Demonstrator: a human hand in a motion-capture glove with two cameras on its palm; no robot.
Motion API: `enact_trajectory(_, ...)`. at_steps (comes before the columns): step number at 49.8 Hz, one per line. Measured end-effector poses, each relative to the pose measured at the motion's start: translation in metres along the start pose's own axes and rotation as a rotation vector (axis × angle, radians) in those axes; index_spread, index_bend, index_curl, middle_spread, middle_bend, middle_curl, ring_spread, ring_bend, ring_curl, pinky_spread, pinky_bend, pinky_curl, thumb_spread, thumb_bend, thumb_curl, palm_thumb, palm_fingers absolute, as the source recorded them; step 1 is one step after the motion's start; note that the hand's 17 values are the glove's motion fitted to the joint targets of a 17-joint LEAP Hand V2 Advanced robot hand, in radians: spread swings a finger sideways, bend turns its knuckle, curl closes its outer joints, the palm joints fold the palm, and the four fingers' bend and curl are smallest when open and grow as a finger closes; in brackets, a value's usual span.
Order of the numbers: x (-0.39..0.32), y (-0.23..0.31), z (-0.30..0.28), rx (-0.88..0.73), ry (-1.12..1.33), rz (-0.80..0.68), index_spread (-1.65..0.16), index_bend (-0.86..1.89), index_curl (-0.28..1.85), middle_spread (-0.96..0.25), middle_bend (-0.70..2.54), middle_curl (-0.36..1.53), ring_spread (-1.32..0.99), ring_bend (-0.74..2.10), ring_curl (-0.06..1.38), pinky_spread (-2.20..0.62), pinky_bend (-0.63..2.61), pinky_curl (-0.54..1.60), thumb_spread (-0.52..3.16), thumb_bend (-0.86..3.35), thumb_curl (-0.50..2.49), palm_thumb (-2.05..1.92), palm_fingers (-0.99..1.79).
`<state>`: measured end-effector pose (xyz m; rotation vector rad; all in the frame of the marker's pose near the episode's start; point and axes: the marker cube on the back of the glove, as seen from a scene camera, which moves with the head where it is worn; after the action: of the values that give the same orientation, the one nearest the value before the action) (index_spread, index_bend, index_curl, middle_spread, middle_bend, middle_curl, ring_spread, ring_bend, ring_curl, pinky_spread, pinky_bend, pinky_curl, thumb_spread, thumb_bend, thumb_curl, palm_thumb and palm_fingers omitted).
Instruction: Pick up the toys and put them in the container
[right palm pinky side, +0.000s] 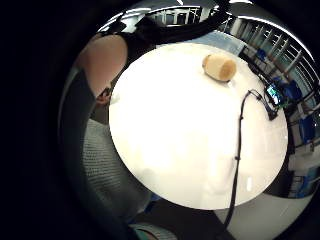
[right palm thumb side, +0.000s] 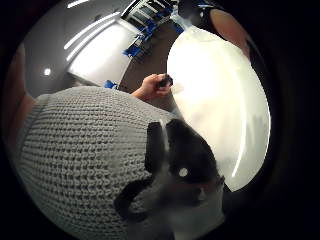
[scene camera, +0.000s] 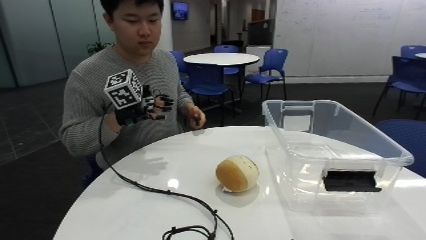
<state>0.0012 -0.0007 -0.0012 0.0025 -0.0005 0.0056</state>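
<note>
Seated at a round white table (scene camera: 133, 200), a person raised the gloved right hand (scene camera: 143, 107) above its far left edge, fingers loosely curled and holding nothing. A clear plastic container (scene camera: 333, 145) stood open at right, a dark block (scene camera: 351, 181) visible at its near wall. A round tan toy (scene camera: 237, 173) lay just left of it, bare tabletop all around.

Looks like an office common area or meeting space, not anyone's home. Behind the person there's another round white table (scene camera: 221, 58) with blue chairs (scene camera: 266, 67) around it, more blue chairs (scene camera: 406, 70) at the right edge, and a big whiteboard wall (scene camera: 346, 35) in the upper right. Dark floor (scene camera: 40, 125), glass partitions (scene camera: 40, 40) on the left, and a wall screen (scene camera: 180, 10) up top.
</note>
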Motion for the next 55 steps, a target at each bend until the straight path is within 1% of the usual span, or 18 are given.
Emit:
enact_trajectory(4, 0.001, 0.001, -0.001, -0.003, 0.001, 0.014, -0.22, 0.2, 0.08, -0.14, 0.18, 0.05, -0.12, 0.26, 0.06, 0.01, 0.47, 0.13, 0.7, 0.03, 0.02, 0.03, 0.31)
enact_trajectory(9, 0.003, 0.004, 0.0, -0.016, 0.01, 0.037, -0.29, 0.19, 0.12, -0.18, 0.18, 0.08, -0.17, 0.27, 0.08, 0.01, 0.51, 0.18, 0.99, 0.03, 0.05, 0.02, 0.28)
enact_trajectory(17, 0.006, 0.003, 0.003, -0.036, 0.013, 0.059, -0.35, 0.19, 0.17, -0.21, 0.18, 0.12, -0.21, 0.3, 0.11, 0.02, 0.53, 0.21, 1.24, 0.02, 0.1, 0.0, 0.25)
enact_trajectory(21, 0.017, -0.008, 0.004, -0.053, 0.038, 0.061, -0.37, 0.19, 0.19, -0.22, 0.18, 0.14, -0.23, 0.31, 0.12, 0.02, 0.54, 0.22, 1.3, 0.01, 0.12, 0.0, 0.24)
enact_trajectory(24, 0.028, -0.025, 0.004, -0.068, 0.068, 0.072, -0.37, 0.19, 0.21, -0.23, 0.18, 0.15, -0.23, 0.31, 0.12, 0.02, 0.54, 0.23, 1.34, 0.0, 0.14, -0.01, 0.23)
enact_trajectory(27, 0.05, -0.054, 0.003, -0.077, 0.106, 0.1, -0.38, 0.19, 0.22, -0.23, 0.18, 0.16, -0.24, 0.32, 0.13, 0.02, 0.56, 0.24, 1.36, 0.0, 0.15, -0.01, 0.21)
enact_trajectory(30, 0.081, -0.098, 0.001, -0.078, 0.153, 0.145, -0.39, 0.17, 0.23, -0.23, 0.18, 0.17, -0.24, 0.32, 0.14, 0.02, 0.58, 0.26, 1.38, -0.01, 0.16, -0.01, 0.19)
enact_trajectory(35, 0.143, -0.176, 0.002, -0.111, 0.246, 0.262, -0.39, 0.16, 0.24, -0.22, 0.16, 0.18, -0.23, 0.33, 0.15, 0.02, 0.62, 0.28, 1.4, -0.01, 0.18, -0.01, 0.12)
enact_trajectory(40, 0.191, -0.229, 0.002, -0.162, 0.276, 0.364, -0.38, 0.17, 0.26, -0.21, 0.14, 0.18, -0.21, 0.33, 0.17, 0.03, 0.69, 0.31, 1.4, -0.01, 0.19, -0.01, 0.0)
enact_trajectory(47, 0.219, -0.259, 0.003, -0.217, 0.25, 0.423, -0.38, 0.19, 0.28, -0.19, 0.16, 0.2, -0.18, 0.33, 0.18, 0.03, 0.72, 0.32, 1.4, -0.01, 0.22, 0.0, -0.01)
enact_trajectory(55, 0.236, -0.258, 0.041, -0.319, 0.268, 0.465, -0.39, 0.2, 0.31, -0.19, 0.17, 0.22, -0.18, 0.33, 0.19, 0.03, 0.73, 0.32, 1.4, 0.0, 0.24, 0.02, 0.0)
